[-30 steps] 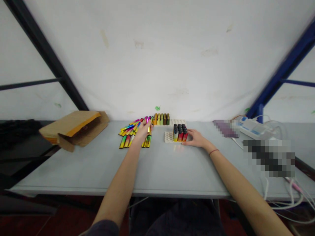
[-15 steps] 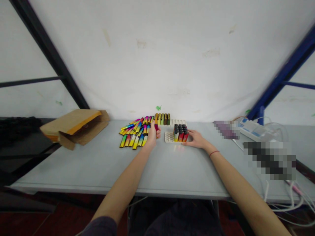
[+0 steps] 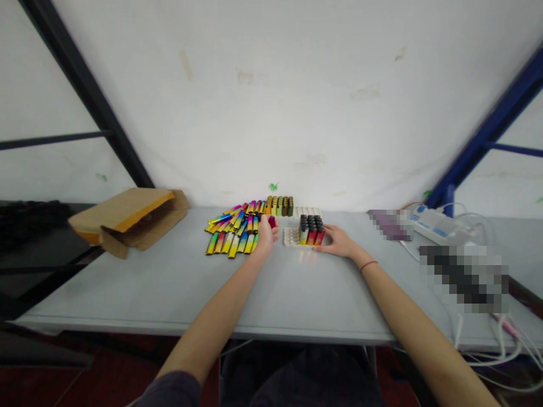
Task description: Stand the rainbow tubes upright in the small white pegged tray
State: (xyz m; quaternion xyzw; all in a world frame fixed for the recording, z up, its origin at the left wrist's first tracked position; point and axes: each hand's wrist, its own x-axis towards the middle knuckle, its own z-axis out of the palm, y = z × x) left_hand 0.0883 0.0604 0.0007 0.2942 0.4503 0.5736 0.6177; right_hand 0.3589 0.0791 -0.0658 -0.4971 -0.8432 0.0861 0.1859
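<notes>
My left hand is closed around a shiny magenta lighter sleeve, mostly covered by the fingers. It is over the right edge of a spread of shiny rainbow-coloured lighter sleeves. To its right stands a white tray with holes, where upright lighters with black tops and yellow-to-red bodies fill the right part. My right hand grips the tray's right end, thumb at the front corner and fingers behind.
Behind, a second white tray carries upright gold and dark lighters on its left. An opened cardboard box lies at the left. A power strip, cables and blurred-out items sit at the right. The wall closes off the back.
My left hand has shifted slightly to the right, toward the front tray, with the magenta sleeve turning in its fingers. My right hand stays at the tray.
</notes>
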